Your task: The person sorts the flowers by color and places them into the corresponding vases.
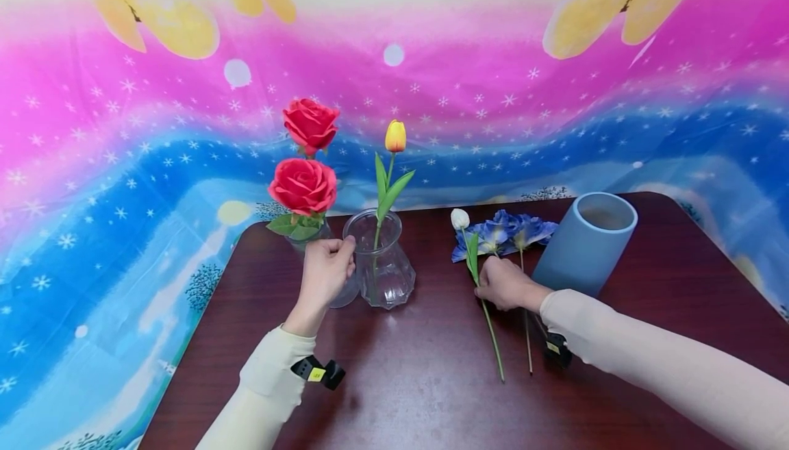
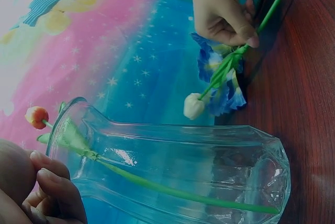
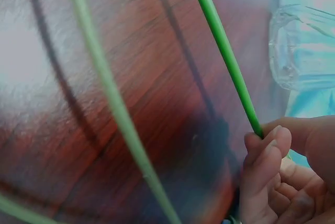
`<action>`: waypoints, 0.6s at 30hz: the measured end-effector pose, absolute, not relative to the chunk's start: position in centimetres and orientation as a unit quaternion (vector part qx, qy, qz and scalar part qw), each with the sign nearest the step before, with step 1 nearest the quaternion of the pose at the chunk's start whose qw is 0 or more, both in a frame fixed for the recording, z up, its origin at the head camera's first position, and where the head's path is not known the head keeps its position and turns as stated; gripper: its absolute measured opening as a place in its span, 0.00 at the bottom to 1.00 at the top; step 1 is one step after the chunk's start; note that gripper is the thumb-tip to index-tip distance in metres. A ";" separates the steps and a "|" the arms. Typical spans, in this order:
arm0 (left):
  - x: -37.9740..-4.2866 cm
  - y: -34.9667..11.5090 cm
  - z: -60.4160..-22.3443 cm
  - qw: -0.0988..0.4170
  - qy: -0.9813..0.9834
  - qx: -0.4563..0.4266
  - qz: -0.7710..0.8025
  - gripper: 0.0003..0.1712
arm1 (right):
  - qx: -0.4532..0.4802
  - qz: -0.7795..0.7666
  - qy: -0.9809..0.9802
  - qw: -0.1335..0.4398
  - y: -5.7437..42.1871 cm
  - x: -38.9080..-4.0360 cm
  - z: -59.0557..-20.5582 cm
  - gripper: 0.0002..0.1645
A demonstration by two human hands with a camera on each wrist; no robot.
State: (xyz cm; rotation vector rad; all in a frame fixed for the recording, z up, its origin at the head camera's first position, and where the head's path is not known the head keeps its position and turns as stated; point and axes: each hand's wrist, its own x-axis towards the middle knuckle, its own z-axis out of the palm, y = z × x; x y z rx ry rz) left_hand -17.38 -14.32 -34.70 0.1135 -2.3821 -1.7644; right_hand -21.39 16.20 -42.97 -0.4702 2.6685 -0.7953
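My left hand point(image 1: 329, 268) pinches the rim of a clear glass vase point(image 1: 394, 279) with thumb and curled fingers. One yellow-orange tulip point(image 1: 396, 136) stands in this vase, its green stem reaching the bottom in the left wrist view. My right hand point(image 1: 507, 284) pinches the green stem of a white tulip point(image 1: 459, 219) below its leaves. In the right wrist view, thumb and fingertips point(image 3: 282, 137) close around that stem. The tulip's bud points away from me, and its stem end extends toward the near side of the table.
Two red roses point(image 1: 303, 186) stand in another clear vase left of the glass one, partly behind my left hand. Blue flowers point(image 1: 502, 231) lie beyond my right hand, their stems toward me. A blue-grey vase point(image 1: 582, 248) stands at right on the dark wooden table point(image 1: 419, 395).
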 end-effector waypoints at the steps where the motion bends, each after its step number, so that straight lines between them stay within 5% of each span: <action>1: -17.6 -14.4 -35.1 0.088 -0.801 0.040 -0.592 0.29 | -0.166 -0.283 0.932 0.157 16.2 -21.3 -42.8 0.33; 18: -18.7 -15.1 -36.8 0.098 -0.800 0.031 -0.591 0.29 | -0.179 -0.334 0.923 0.072 15.1 -20.4 -40.5 0.26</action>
